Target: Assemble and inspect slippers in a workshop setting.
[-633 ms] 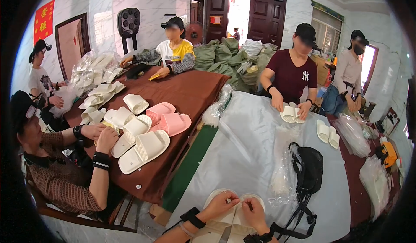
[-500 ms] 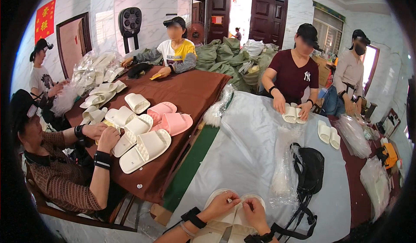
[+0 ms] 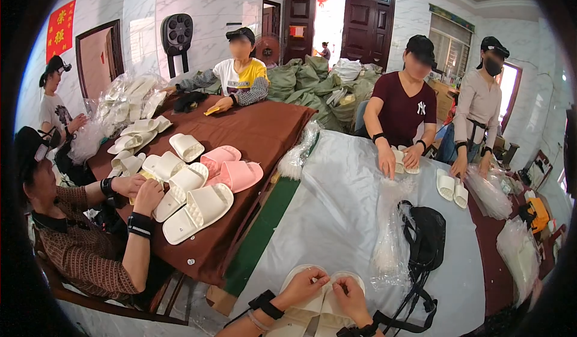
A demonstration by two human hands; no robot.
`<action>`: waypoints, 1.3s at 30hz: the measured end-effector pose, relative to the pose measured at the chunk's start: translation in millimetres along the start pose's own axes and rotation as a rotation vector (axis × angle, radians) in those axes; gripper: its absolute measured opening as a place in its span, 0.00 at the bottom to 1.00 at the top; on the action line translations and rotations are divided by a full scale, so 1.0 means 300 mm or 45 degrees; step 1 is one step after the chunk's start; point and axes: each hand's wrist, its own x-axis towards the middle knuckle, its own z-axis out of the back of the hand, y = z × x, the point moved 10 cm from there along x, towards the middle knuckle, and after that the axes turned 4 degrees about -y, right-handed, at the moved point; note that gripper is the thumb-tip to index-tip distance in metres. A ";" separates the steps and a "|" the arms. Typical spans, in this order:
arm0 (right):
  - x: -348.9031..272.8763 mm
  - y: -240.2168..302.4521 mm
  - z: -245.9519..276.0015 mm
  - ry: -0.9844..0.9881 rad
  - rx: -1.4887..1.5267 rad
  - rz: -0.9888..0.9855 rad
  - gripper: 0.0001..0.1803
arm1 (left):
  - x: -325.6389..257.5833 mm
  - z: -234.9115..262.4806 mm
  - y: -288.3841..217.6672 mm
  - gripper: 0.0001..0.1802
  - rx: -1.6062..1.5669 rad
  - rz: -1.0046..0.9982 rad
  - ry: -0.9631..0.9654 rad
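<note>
- Grey-white plastic-covered table [image 3: 336, 217] fills the centre-right, long brown cloth-covered table [image 3: 258, 133] beside it on the left, green strip between them.
- Heap of green sacks [image 3: 312, 85] at the far end near the dark wooden door.
- Since the earlier frames almost nothing has shifted: both hands sit on the same spot at the near table edge, the fingers nudged only slightly, so the fiddling at the slippers' top edge reads as ongoing, not finished.
- Black strapped bag [image 3: 427, 241] lies on the grey table, just right of the hands; a crinkled stack of clear plastic bags [image 3: 390, 247] sits touching it.
- Pair of cream-white foam slide slippers [image 3: 315, 307] lies flat, side by side, at the near edge of the grey table, toes pointing away, partly cut off by the frame bottom. Smooth, matte, rounded toes, no dirt visible.
- Left hand [image 3: 303, 286] rests on the left slipper's toe, fingers curled and pinched together on its edge.
- Right hand [image 3: 348, 298] on the right slipper's toe, fingertips closed on something small there; too small to tell what.
- Both wrists wear black bands.
- Neighbour on the left handles white and pink slippers [image 3: 198, 187] on the brown table; people opposite press more white slippers [image 3: 452, 188].
</note>
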 end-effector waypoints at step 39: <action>-0.009 0.029 -0.021 0.008 0.018 0.158 0.10 | -0.010 0.029 -0.024 0.09 0.000 -0.074 -0.082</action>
